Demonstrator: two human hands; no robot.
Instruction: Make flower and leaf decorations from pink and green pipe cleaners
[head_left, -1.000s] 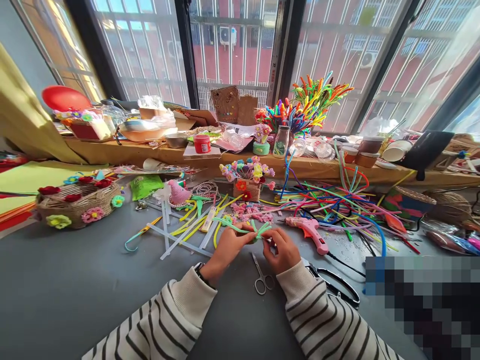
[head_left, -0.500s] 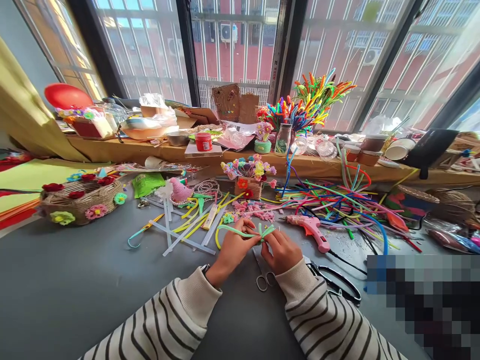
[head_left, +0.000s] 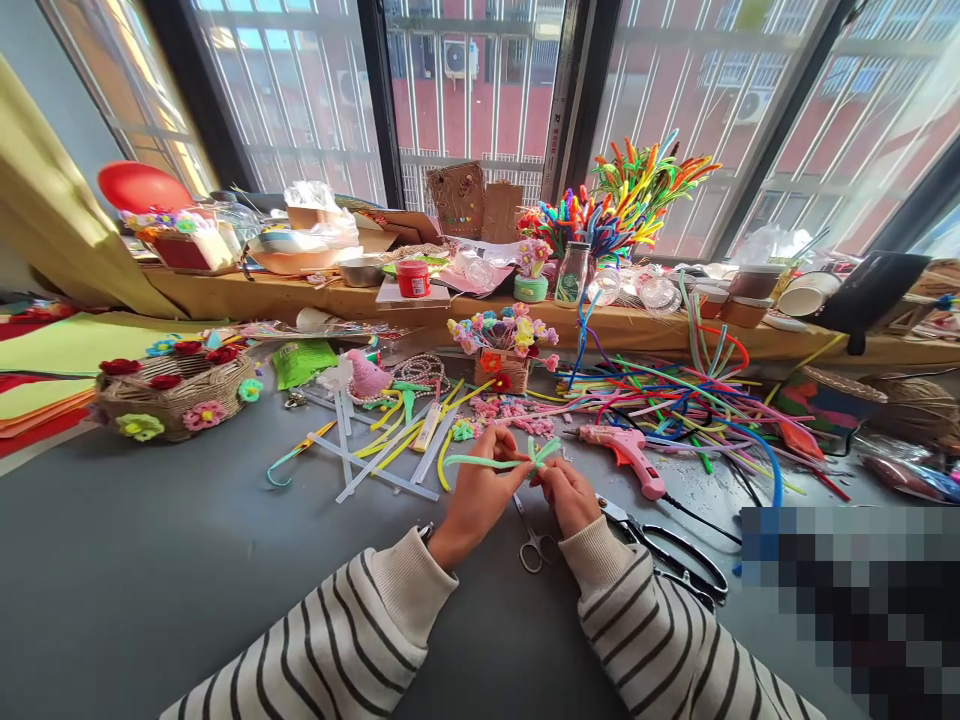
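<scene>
A light green pipe cleaner (head_left: 480,461) is held between both hands, with short loops standing up at its right end. Its long tail runs left past the fingers of my left hand (head_left: 486,490), which are closed on it. My right hand (head_left: 568,494) pinches the looped end. Just below the hands, small scissors (head_left: 531,548) lie on the table. A large pair of black-handled scissors (head_left: 679,555) rests partly under my right sleeve. Beyond my right hand lies a pink glue gun (head_left: 626,457) with a black cord.
Clear glue sticks (head_left: 382,470) and yellow pipe cleaners lie left of the hands. Many coloured pipe cleaners (head_left: 660,400) are heaped at right. A woven basket with flowers (head_left: 176,405) sits at left. A small flower box (head_left: 502,372) stands behind the hands. A crowded sill (head_left: 315,300) runs along the window.
The view has shifted slightly, so everything sits a little further right. My right fingers have shifted on the looped end, and its loops show more clearly. Both hands keep hold.
</scene>
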